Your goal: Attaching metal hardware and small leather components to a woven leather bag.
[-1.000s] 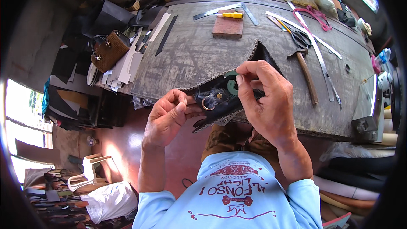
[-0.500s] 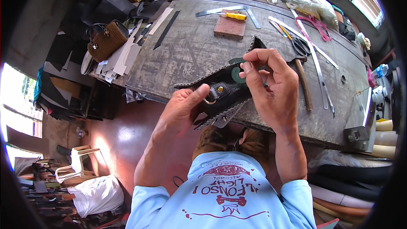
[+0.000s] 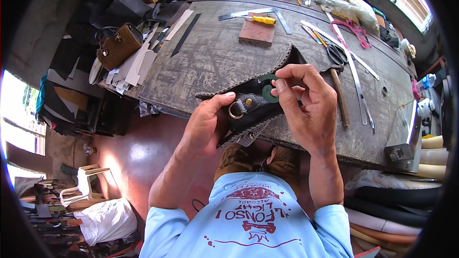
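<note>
A dark grey textured bag (image 3: 260, 114) with a black inside is held over the near edge of the worktable (image 3: 191, 69). My left hand (image 3: 204, 123) grips its left end, thumb on top, beside a tab with a brass stud and a gold ring (image 3: 235, 111). At the bag's opening, my right hand (image 3: 310, 107) is closed in a pinch on a curled dark green strip (image 3: 270, 94); its material cannot be told. The lower fingers of my right hand are curled and partly hidden.
Beyond the bag lies a reddish block (image 3: 257, 32) with a yellow-handled screwdriver (image 3: 264, 20). To the right are a hammer (image 3: 340, 95), black scissors (image 3: 336, 53) and metal rulers (image 3: 351, 67). A brown handbag (image 3: 119, 45) stands on scraps at left.
The bag's far right flap stands up more and shows more of its inside. Both hands keep their grips, with the right one shifted very slightly.
</note>
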`<state>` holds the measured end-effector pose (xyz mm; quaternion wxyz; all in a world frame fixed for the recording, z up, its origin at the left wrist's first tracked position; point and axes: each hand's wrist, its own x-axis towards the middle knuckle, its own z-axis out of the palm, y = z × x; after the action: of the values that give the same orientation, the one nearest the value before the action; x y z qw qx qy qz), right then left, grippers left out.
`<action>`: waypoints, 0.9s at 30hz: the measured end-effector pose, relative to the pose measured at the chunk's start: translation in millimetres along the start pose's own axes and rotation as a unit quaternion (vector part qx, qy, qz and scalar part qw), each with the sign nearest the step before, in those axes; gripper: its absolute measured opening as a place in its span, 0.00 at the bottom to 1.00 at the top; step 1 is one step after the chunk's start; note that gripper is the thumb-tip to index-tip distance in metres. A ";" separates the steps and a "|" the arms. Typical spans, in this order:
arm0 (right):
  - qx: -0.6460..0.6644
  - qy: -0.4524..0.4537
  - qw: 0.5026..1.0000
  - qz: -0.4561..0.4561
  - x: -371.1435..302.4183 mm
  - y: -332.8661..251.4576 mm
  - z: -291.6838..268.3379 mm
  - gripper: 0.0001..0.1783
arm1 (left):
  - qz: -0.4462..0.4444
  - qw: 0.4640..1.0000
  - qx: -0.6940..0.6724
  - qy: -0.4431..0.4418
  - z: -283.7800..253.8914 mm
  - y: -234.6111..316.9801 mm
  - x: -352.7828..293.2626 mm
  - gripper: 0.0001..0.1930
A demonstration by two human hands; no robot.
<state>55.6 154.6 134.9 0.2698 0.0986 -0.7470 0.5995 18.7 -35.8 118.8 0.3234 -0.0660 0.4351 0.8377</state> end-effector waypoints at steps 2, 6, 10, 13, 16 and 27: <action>-0.004 -0.016 1.000 0.002 -1.3 -1.5 -0.5 0.07 | 0.001 1.000 -0.001 -0.004 -0.3 -0.3 -1.9 0.18; 0.107 0.048 0.993 -0.015 -3.3 0.3 -2.6 0.08 | 0.027 0.998 0.049 -0.017 -2.6 -3.6 -5.1 0.16; -0.024 0.117 0.992 -0.038 -4.6 6.3 -9.8 0.08 | 0.021 0.946 0.322 0.032 10.6 14.5 -22.2 0.18; -0.104 0.117 0.988 -0.014 -2.3 2.6 -7.5 0.08 | 0.089 0.838 0.531 0.092 9.6 18.3 -39.3 0.19; -0.093 0.121 0.988 -0.011 -0.7 3.8 -6.9 0.07 | 0.355 0.711 0.595 0.118 0.9 20.5 -42.7 0.11; -0.077 0.129 0.989 -0.006 0.9 1.1 -1.5 0.06 | 0.466 0.583 0.665 -0.047 16.7 35.8 13.6 0.09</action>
<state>54.7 156.4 134.6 0.3746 0.0040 -0.7493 0.5462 -10.5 -31.0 148.3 -0.1372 0.4186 0.8256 0.3526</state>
